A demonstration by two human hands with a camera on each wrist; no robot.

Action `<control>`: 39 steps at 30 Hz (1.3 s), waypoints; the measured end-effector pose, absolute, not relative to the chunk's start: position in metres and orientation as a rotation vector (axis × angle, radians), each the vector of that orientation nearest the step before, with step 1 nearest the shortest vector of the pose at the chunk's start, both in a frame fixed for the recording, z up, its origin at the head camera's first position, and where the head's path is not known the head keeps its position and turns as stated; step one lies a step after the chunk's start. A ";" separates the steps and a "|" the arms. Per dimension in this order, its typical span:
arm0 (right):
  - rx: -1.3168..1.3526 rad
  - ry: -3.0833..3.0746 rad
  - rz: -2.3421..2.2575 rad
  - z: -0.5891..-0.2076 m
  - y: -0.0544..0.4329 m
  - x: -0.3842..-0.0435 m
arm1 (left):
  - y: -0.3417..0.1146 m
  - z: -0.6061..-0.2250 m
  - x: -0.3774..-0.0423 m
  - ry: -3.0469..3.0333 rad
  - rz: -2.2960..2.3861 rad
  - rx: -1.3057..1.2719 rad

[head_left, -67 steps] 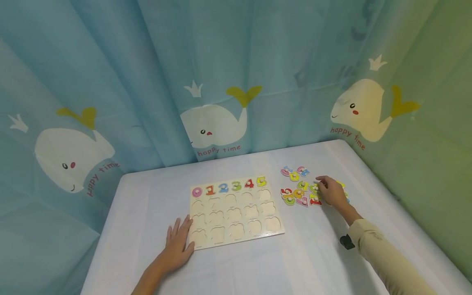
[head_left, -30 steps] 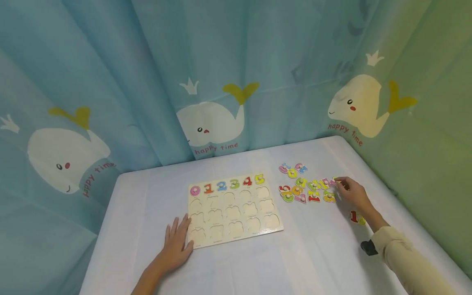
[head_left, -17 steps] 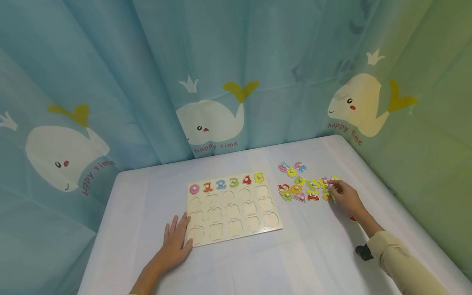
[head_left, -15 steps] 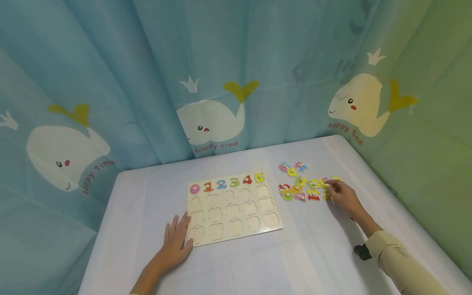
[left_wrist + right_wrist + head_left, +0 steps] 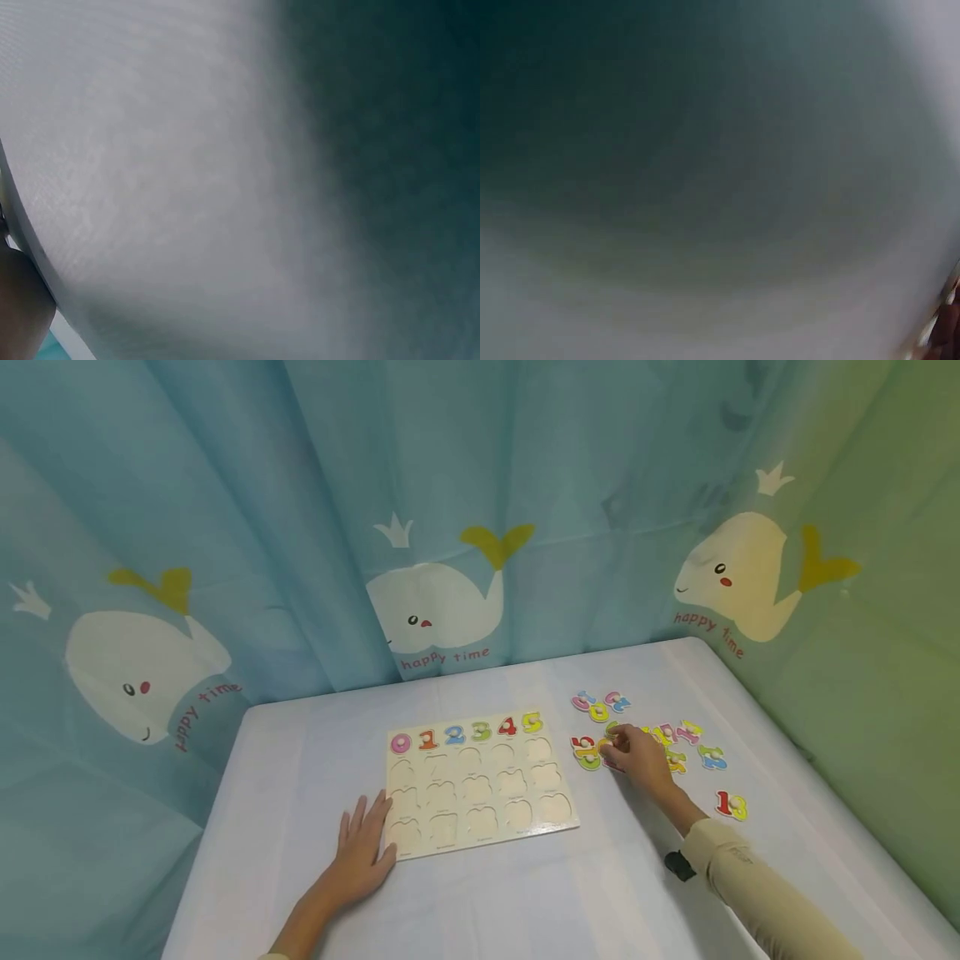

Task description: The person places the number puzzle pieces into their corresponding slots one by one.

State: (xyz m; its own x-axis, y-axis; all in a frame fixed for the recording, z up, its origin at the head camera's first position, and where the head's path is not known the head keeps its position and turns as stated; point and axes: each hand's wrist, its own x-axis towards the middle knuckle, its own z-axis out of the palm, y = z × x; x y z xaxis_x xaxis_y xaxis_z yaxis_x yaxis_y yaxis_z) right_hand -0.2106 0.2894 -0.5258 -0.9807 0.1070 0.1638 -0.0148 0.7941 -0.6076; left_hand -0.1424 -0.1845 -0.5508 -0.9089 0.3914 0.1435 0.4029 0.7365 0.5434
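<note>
My left hand (image 5: 360, 852) lies with fingers spread at the left edge of a pale wooden number puzzle board (image 5: 480, 839) in the head view. Along the board's top row sit colourful pieces 0 to 5; the lower recesses show bare wood. To the right, my right hand (image 5: 647, 763) is over the loose number pieces, its thumb and index finger at the orange 6 piece (image 5: 604, 745). The hand partly covers that piece and its neighbours; whether it pinches the knob is not visible. Both wrist views are mostly blurred cloth and shadow.
Several loose pieces lie around the right hand, including a red 5 (image 5: 582, 743), a blue piece (image 5: 712, 757) and a red-and-yellow 13 (image 5: 731, 804) nearer the front. A whale-print curtain (image 5: 450, 485) hangs behind the white table (image 5: 480, 910).
My right hand first went right across the loose pieces, then came back left to the orange 6, uncovering the pieces at the right. My left hand stays at the board.
</note>
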 end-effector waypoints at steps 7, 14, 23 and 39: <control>-0.066 -2.789 0.910 -0.525 0.275 -0.217 | -0.184 -0.551 -0.143 -2.938 -0.900 -0.649; 0.013 -2.769 0.992 -0.518 0.255 -0.227 | -0.186 -0.552 -0.142 -2.924 -0.897 -0.644; 0.321 -2.912 1.025 -0.519 0.203 -0.240 | -0.186 -0.555 -0.142 -2.909 -0.891 -0.645; 0.829 -2.942 1.093 -0.526 0.051 -0.249 | -0.188 -0.550 -0.145 -2.964 -0.908 -0.682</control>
